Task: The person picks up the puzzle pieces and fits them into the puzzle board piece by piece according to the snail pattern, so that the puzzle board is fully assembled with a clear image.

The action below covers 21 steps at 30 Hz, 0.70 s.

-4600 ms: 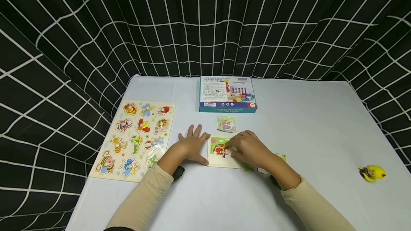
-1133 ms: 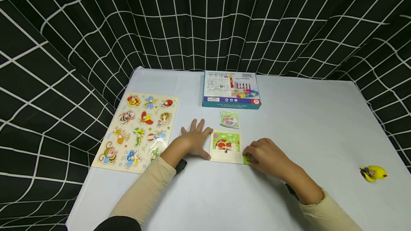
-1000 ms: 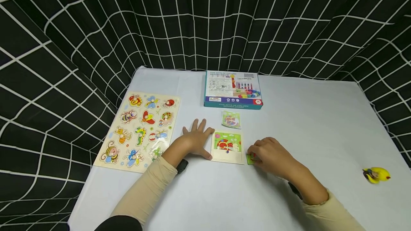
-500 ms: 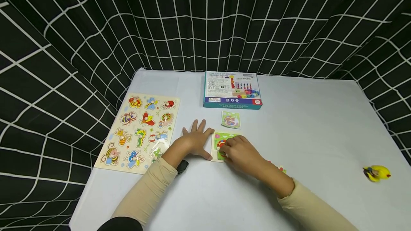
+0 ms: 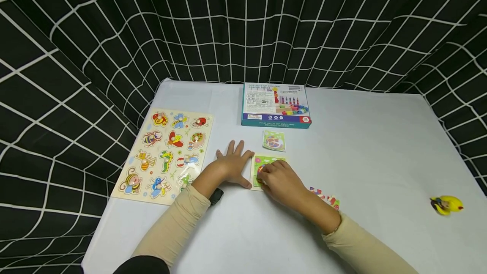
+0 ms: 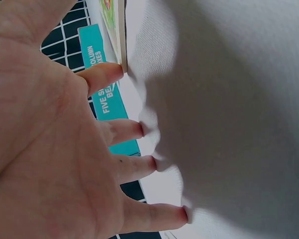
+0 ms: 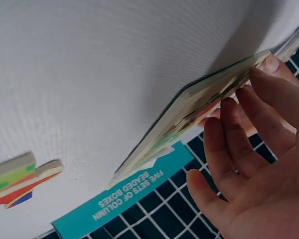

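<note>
A small square wooden jigsaw board [image 5: 272, 159] with a green and red picture lies in front of me. My left hand [image 5: 230, 168] has its fingers spread flat on the tabletop, its index fingertip and thumb touching the board's left edge. Over the board, my right hand [image 5: 281, 183] holds a green puzzle piece [image 5: 257, 182] in curled fingertips, down at the lower left of the picture. The fingers hide most of that piece and the board's right half. Several loose puzzle pieces [image 5: 335, 202] lie right of the board, partly behind the right forearm.
Behind the board lies a small picture card [image 5: 274, 141], then a teal bead-set box [image 5: 276, 107]. A large insect peg puzzle [image 5: 161, 157] lies on the left. A yellow rubber duck [image 5: 447, 205] sits far right. Dark grid curtains surround the table.
My right hand has gone from the loose pieces leftward to the board, bringing a green piece that now lies low in the picture's lower left. The left hand has stayed at the board's edge.
</note>
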Motion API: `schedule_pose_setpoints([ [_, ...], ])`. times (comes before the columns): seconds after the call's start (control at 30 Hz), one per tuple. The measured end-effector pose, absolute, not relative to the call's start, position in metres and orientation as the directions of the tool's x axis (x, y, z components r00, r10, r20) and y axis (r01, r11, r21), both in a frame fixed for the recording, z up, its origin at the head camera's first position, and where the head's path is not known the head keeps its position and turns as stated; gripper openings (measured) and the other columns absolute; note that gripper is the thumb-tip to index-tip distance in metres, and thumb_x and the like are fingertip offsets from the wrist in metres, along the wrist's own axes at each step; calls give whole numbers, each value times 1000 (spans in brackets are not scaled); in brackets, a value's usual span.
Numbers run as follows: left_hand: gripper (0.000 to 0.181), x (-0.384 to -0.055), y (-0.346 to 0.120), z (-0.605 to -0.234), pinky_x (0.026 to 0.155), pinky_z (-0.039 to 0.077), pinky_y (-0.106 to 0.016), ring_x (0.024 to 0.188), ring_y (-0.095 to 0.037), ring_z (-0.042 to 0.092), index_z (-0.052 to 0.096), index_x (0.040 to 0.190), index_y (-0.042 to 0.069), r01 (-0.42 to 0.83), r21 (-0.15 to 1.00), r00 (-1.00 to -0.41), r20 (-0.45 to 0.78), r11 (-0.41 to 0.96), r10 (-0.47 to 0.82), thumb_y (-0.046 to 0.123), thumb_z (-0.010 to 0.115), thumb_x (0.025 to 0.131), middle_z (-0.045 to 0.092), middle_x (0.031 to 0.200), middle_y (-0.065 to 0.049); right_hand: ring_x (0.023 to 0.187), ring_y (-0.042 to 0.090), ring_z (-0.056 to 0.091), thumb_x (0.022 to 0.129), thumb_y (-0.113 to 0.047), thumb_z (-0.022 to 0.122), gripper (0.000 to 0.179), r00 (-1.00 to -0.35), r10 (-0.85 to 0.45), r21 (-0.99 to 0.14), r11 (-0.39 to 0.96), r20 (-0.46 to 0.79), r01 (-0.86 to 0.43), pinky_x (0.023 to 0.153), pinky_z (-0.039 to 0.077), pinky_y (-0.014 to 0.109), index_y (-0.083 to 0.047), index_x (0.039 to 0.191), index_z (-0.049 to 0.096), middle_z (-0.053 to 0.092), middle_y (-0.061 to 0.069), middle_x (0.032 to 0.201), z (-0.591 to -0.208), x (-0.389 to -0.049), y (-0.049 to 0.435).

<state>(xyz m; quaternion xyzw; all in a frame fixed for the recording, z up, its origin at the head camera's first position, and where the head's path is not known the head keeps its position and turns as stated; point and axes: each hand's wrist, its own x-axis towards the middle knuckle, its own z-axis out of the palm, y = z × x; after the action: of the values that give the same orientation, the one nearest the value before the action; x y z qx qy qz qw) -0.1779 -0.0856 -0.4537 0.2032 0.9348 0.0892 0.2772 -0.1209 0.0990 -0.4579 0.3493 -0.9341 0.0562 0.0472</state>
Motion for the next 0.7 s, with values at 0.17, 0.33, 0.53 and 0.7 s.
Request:
schedule_pose_setpoints([
  [0.17, 101, -178, -86, -453, 104, 17, -76, 147, -44, -2, 31, 150, 24, 328, 284, -765, -479, 901, 430, 55, 82, 69, 4, 162, -18, 95, 23, 62, 80, -21, 80, 16, -749, -650, -87, 745, 130, -661, 96, 45, 44, -16, 94, 75, 70, 1, 94, -459, -122, 101],
  [0.33, 101, -178, -85, -452, 104, 17, -76, 148, -44, -2, 31, 150, 24, 326, 284, -765, -481, 902, 428, 54, 82, 69, 4, 162, -18, 96, 23, 61, 80, -21, 80, 17, -752, -648, -104, 745, 119, -658, 97, 44, 45, -15, 94, 74, 70, 1, 95, -459, -122, 101],
  [0.53, 100, -178, -85, -451, 104, 17, -76, 148, -44, -3, 31, 150, 24, 329, 287, -762, -482, 900, 432, 55, 82, 69, 4, 162, -18, 96, 23, 61, 80, -23, 80, 16, -757, -643, -99, 751, 115, -653, 97, 43, 45, -16, 93, 75, 70, 0, 95, -459, -122, 101],
  [0.7, 101, -177, -85, -453, 104, 17, -76, 147, -44, -4, 30, 151, 24, 324, 289, -758, -490, 901, 431, 54, 82, 70, 3, 163, -18, 97, 24, 59, 83, -22, 77, 14, -750, -655, -131, 739, 89, -661, 96, 43, 47, -15, 95, 75, 69, 0, 96, -459, -120, 103],
])
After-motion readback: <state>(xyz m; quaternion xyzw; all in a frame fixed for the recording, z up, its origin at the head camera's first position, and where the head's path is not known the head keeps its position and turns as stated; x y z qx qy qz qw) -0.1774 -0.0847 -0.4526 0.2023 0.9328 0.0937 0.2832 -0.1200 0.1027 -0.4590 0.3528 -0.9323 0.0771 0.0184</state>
